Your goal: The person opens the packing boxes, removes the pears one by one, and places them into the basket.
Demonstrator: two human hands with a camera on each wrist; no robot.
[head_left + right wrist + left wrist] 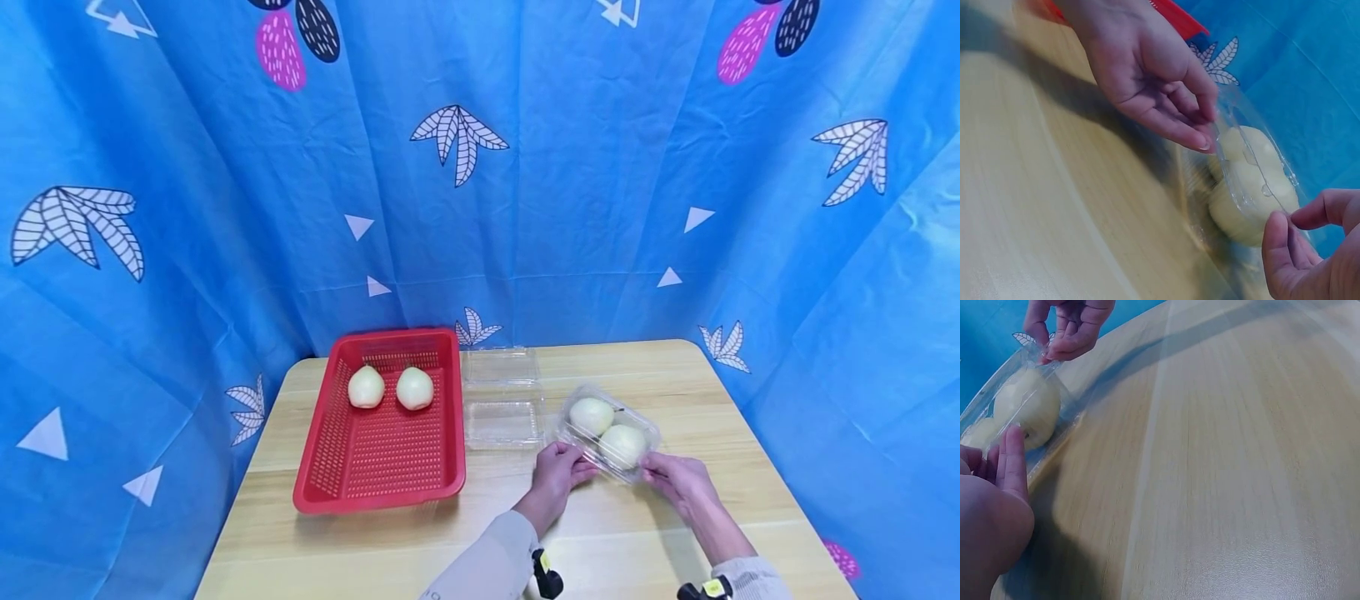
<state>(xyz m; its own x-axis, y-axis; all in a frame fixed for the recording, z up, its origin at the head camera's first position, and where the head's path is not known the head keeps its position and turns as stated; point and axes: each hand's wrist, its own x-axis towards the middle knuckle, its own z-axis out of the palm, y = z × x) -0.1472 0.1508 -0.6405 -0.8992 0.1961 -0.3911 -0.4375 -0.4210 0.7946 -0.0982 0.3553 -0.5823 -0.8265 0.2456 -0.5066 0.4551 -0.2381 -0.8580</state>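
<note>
A clear plastic clamshell box [583, 448] holds two pale yellow pears [591, 416] side by side, its lid down over them. At the box's near left corner, my left hand [557, 477] pinches the rim between thumb and fingers. The right hand [681, 483] pinches the rim at the near right corner, its thumb and forefinger meeting on the clear edge in the right wrist view. Through the plastic, the pears [1254, 194] show pressed close together. Seen from the left wrist, the box [1054, 437] is tilted in the frame, with both hands along one side.
A red plastic basket [378, 502] stands on the left of the wooden table [600, 550], with two more pears [390, 388] at its far end. Between basket and hands lies another clear box [504, 423], opened flat. Blue patterned cloth [585, 167] hangs behind and around the table.
</note>
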